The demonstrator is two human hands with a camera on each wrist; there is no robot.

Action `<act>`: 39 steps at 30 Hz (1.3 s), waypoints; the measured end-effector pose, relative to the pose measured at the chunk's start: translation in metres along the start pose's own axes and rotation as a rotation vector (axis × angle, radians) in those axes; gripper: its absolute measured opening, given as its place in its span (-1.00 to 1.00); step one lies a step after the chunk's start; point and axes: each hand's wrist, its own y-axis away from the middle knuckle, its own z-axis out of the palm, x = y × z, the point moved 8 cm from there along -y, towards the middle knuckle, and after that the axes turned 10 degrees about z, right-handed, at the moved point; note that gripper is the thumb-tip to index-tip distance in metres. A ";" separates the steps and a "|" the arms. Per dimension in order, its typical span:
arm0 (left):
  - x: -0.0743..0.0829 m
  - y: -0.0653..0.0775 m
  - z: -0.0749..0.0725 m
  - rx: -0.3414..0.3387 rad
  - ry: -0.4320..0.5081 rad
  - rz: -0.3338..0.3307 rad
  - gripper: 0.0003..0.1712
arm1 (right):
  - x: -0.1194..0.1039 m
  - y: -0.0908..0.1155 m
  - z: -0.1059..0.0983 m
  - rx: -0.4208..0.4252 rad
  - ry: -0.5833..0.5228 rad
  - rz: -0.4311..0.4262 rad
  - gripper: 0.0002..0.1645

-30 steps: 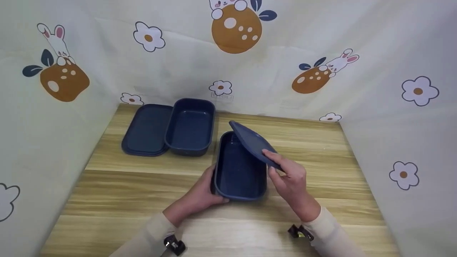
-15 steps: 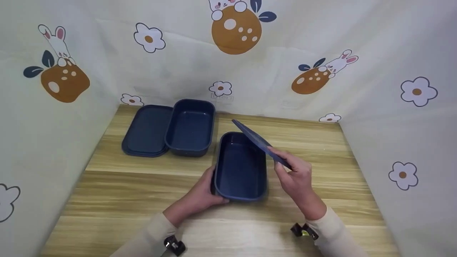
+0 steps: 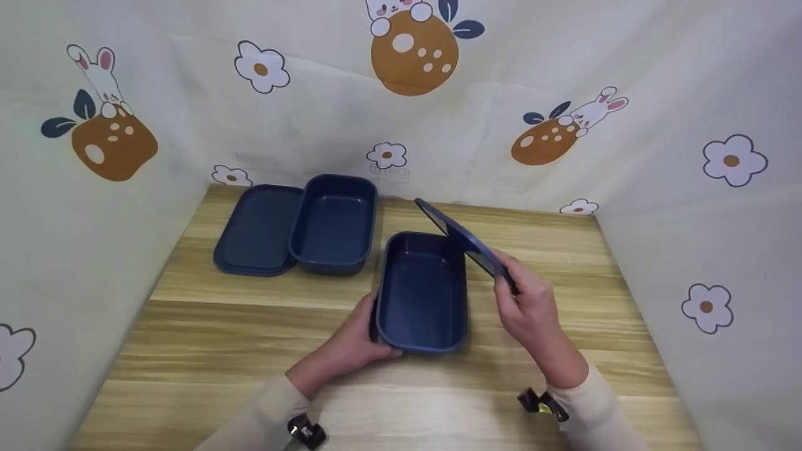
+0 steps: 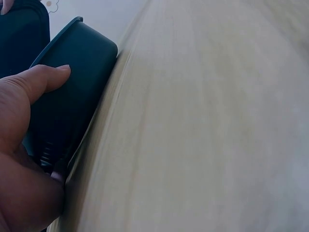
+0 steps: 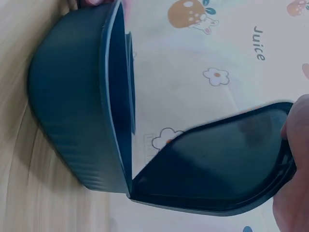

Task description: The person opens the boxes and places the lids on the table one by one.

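A dark blue rectangular food container point(image 3: 423, 300) stands on the table with its inside bare. My left hand point(image 3: 348, 341) grips its near left corner, the thumb along the near wall, as the left wrist view shows with the container's side point(image 4: 72, 92). My right hand point(image 3: 529, 307) pinches the near end of a matching lid point(image 3: 470, 241). The lid is tilted steeply above the container's right side. In the right wrist view the lid's underside point(image 5: 217, 157) faces the camera, and its far end appears to meet the container's rim point(image 5: 107, 96); whether they touch I cannot tell.
Behind and to the left, a second blue container point(image 3: 334, 228) stands uncovered on the wooden table point(image 3: 250, 351). Its left side overlaps another lid point(image 3: 260, 228) lying flat. Printed cloth walls point(image 3: 301, 119) enclose the table at the back and both sides.
My right hand has moved right, swinging the lid up and away from the container into a steeper tilt. The left hand and the container have stayed in place.
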 end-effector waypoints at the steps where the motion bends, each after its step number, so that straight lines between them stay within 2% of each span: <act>1: -0.001 0.000 0.000 -0.002 0.001 -0.008 0.46 | 0.002 0.000 -0.002 0.006 -0.011 0.029 -0.48; 10: -0.004 0.001 0.001 -0.013 0.021 -0.035 0.50 | 0.032 -0.004 -0.025 0.092 -0.183 0.343 -0.70; 13: -0.003 0.002 0.001 -0.010 0.022 -0.035 0.50 | 0.043 -0.005 -0.031 0.125 -0.244 0.444 -0.71; 19: -0.001 0.002 0.001 -0.006 0.017 -0.038 0.48 | 0.065 -0.005 -0.041 0.173 -0.444 0.627 -0.62; 30: -0.002 0.003 0.001 -0.003 0.005 -0.048 0.47 | 0.108 0.003 -0.054 0.333 -0.787 0.826 -0.45; 37: -0.001 0.003 0.000 -0.003 0.019 -0.047 0.47 | 0.120 0.004 -0.059 0.332 -0.889 0.879 -0.27; 39: 0.000 0.002 0.000 -0.003 0.015 -0.043 0.47 | 0.122 0.005 -0.061 0.364 -0.957 0.892 -0.24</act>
